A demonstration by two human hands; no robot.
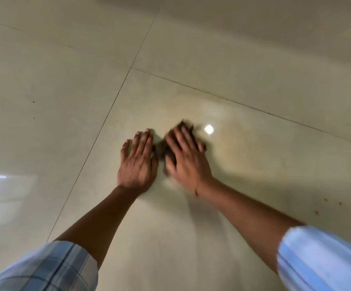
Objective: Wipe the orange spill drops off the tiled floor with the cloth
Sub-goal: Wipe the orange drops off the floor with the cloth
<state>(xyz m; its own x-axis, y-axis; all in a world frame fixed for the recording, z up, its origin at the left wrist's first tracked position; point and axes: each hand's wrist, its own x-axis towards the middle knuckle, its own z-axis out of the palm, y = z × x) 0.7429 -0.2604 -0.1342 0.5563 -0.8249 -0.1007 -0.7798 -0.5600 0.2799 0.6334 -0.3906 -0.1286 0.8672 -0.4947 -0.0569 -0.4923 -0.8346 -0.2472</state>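
Here, both hands lie on the glossy cream tiled floor point(254, 80). The left hand point(137, 162) rests flat on the tile, palm down, its fingers straight and close together; it holds nothing. Just beside it, the right hand point(186, 156) presses down on a dark cloth point(188, 124), most of which is hidden beneath the palm. Dark edges of it show past the fingertips and on the thumb side, between the two hands. The right fingers are stretched out and slightly spread over the cloth, not curled round it, though motion blur softens their outline.

A faint orange smear point(230, 142) tints the tile just right of the cloth, near a bright light reflection point(208, 129). Three small orange drops point(325, 199) sit well apart from the cloth, near the right edge, beyond the right forearm. Dark grout lines point(115, 101) cross above and left of the hands. A checked sleeve point(44, 267) covers the left arm, a pale blue sleeve point(321, 257) the right. A window reflection point(4, 185) shows at the left edge.
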